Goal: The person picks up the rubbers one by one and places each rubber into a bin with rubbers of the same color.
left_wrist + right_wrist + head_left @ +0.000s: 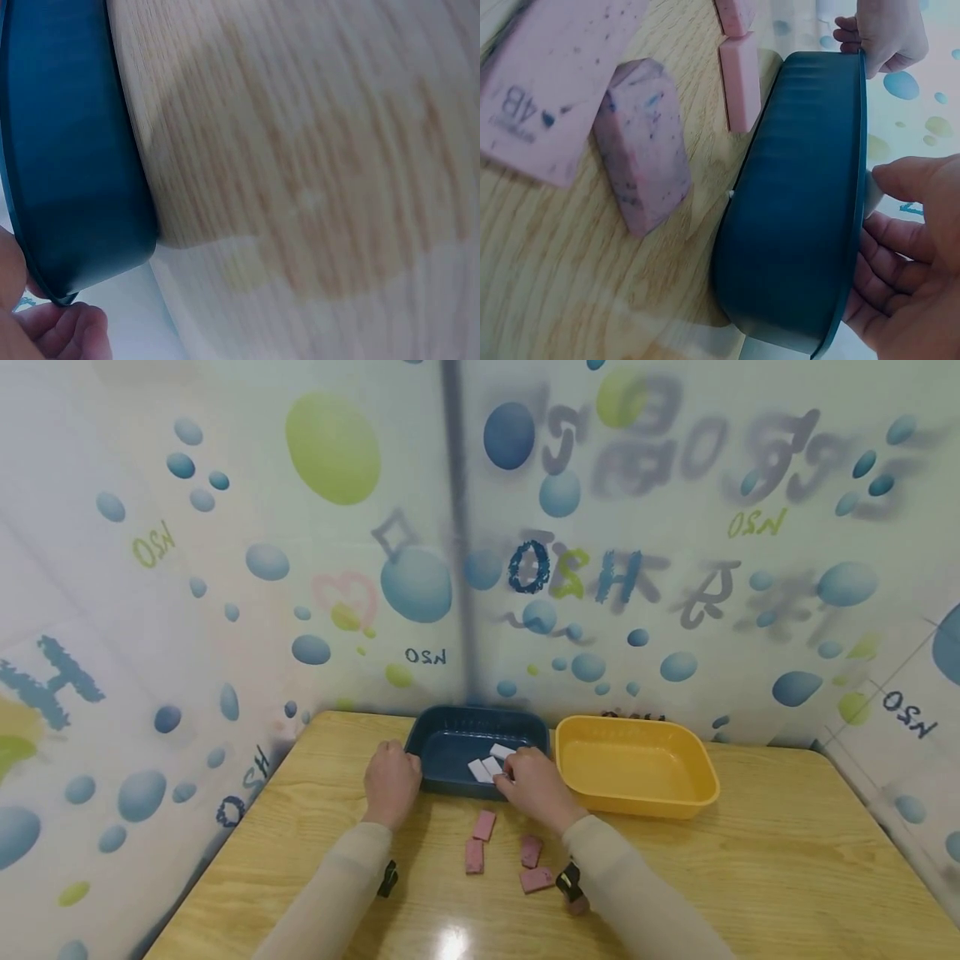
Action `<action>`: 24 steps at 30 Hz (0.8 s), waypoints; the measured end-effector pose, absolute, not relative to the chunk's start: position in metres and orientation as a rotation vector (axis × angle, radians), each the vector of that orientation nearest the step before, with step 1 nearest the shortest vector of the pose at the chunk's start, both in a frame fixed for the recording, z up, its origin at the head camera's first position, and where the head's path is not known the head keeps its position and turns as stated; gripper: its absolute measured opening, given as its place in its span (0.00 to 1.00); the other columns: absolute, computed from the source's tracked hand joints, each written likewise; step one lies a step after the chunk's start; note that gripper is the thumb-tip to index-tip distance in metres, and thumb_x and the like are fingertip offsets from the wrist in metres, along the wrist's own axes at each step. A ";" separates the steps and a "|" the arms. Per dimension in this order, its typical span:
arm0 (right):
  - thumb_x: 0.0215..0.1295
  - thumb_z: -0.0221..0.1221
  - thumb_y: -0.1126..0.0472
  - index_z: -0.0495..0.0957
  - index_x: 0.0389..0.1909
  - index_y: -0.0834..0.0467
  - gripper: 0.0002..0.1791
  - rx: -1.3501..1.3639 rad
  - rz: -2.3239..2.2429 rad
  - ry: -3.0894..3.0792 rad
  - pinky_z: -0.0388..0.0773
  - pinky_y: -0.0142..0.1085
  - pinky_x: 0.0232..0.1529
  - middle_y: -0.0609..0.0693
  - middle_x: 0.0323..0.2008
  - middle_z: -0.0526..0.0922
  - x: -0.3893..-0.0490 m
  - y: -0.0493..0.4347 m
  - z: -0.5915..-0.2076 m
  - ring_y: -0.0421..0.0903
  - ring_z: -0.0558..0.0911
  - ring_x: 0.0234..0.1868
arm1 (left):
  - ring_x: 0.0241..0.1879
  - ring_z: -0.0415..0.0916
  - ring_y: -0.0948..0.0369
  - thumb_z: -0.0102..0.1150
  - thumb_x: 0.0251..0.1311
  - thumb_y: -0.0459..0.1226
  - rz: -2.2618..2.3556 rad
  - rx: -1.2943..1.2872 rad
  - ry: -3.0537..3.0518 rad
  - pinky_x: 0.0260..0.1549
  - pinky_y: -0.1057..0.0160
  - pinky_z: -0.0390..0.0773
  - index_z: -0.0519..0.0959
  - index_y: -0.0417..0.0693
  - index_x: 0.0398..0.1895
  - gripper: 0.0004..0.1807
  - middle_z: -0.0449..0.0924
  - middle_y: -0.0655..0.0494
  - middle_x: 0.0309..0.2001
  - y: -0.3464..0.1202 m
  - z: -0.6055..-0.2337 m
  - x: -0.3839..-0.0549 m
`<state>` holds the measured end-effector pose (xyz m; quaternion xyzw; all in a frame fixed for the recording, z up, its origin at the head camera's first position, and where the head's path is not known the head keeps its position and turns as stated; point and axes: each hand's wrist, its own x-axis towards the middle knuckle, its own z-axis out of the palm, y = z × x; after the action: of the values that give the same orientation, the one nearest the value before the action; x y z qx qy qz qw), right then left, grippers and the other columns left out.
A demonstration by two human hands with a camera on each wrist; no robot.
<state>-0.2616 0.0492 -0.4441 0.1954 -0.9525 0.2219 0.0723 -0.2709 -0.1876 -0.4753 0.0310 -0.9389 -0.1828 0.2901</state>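
My left hand (392, 783) grips the rim at the left end of a dark blue plastic basin (438, 783). Several white erasers (479, 770) lie inside the basin, toward its right front. Over that corner is my right hand (536, 783), its thumb and fingers pinching a white eraser (871, 195) at the rim; most of that eraser is hidden. In the right wrist view, the lower fingers lie along the outside of the rim. Several pink erasers (474, 856) with dark smudges rest on the table in front of the basin, one printed 4B (544, 105).
A yellow basin (637, 806) stands right beside the blue one, at the back of the wood-grain table (787, 860). Behind the table hangs a pale curtain (420, 677) with blue and green drops. Both wrists wear dark straps (387, 878).
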 end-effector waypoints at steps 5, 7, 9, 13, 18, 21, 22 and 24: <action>0.68 0.65 0.56 0.83 0.26 0.58 0.12 0.594 0.702 -2.851 0.73 0.39 0.37 0.48 0.27 0.75 -0.261 0.046 -0.445 0.46 0.72 0.34 | 0.23 0.76 0.47 0.57 0.60 0.28 -0.490 0.087 -2.513 0.24 0.49 0.81 0.76 0.30 0.25 0.07 0.76 0.40 0.26 -0.187 -0.474 -0.270; 0.69 0.65 0.56 0.82 0.26 0.57 0.13 0.590 0.721 -2.859 0.72 0.39 0.37 0.48 0.27 0.75 -0.261 0.044 -0.445 0.46 0.72 0.34 | 0.23 0.76 0.47 0.57 0.60 0.28 -0.496 0.090 -2.517 0.24 0.49 0.80 0.76 0.31 0.25 0.07 0.75 0.40 0.26 -0.187 -0.473 -0.269; 0.69 0.65 0.55 0.82 0.25 0.57 0.13 0.580 0.734 -2.874 0.72 0.39 0.37 0.48 0.28 0.74 -0.261 0.042 -0.445 0.47 0.71 0.35 | 0.23 0.76 0.48 0.57 0.60 0.28 -0.495 0.096 -2.523 0.24 0.49 0.80 0.76 0.31 0.25 0.08 0.75 0.41 0.26 -0.187 -0.473 -0.268; 0.71 0.64 0.54 0.83 0.29 0.57 0.13 0.539 0.765 -2.905 0.74 0.39 0.40 0.49 0.30 0.77 -0.262 0.037 -0.444 0.47 0.73 0.37 | 0.24 0.76 0.47 0.56 0.60 0.28 -0.495 0.101 -2.526 0.24 0.49 0.81 0.76 0.31 0.25 0.08 0.75 0.40 0.26 -0.186 -0.473 -0.268; 0.72 0.63 0.54 0.85 0.33 0.58 0.12 0.558 0.803 -2.882 0.76 0.40 0.42 0.49 0.31 0.79 -0.264 0.030 -0.444 0.47 0.74 0.36 | 0.24 0.78 0.46 0.56 0.61 0.28 -0.479 0.084 -2.520 0.25 0.49 0.82 0.77 0.29 0.26 0.08 0.77 0.38 0.29 -0.186 -0.472 -0.267; 0.72 0.63 0.56 0.84 0.31 0.58 0.12 0.592 0.822 -2.844 0.76 0.41 0.40 0.49 0.28 0.77 -0.265 0.026 -0.445 0.47 0.74 0.35 | 0.24 0.78 0.46 0.55 0.62 0.27 -0.479 0.071 -2.519 0.26 0.49 0.83 0.78 0.28 0.27 0.08 0.78 0.37 0.30 -0.186 -0.472 -0.267; 0.72 0.63 0.57 0.84 0.31 0.58 0.11 0.598 0.824 -2.830 0.76 0.41 0.40 0.49 0.28 0.77 -0.266 0.024 -0.445 0.47 0.74 0.34 | 0.25 0.79 0.46 0.55 0.62 0.27 -0.479 0.071 -2.518 0.26 0.49 0.83 0.78 0.28 0.27 0.08 0.79 0.37 0.30 -0.186 -0.471 -0.267; 0.72 0.63 0.58 0.83 0.30 0.59 0.11 0.604 0.827 -2.807 0.76 0.42 0.41 0.49 0.27 0.77 -0.268 0.021 -0.446 0.47 0.75 0.35 | 0.25 0.79 0.45 0.56 0.62 0.27 -0.483 0.069 -2.515 0.26 0.49 0.83 0.78 0.28 0.28 0.08 0.79 0.37 0.31 -0.186 -0.471 -0.267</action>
<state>-0.2678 0.0211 -0.4462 0.2016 -0.9366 0.2760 0.0766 -0.2666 -0.1858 -0.4708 0.0259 -0.9408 -0.1806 0.2858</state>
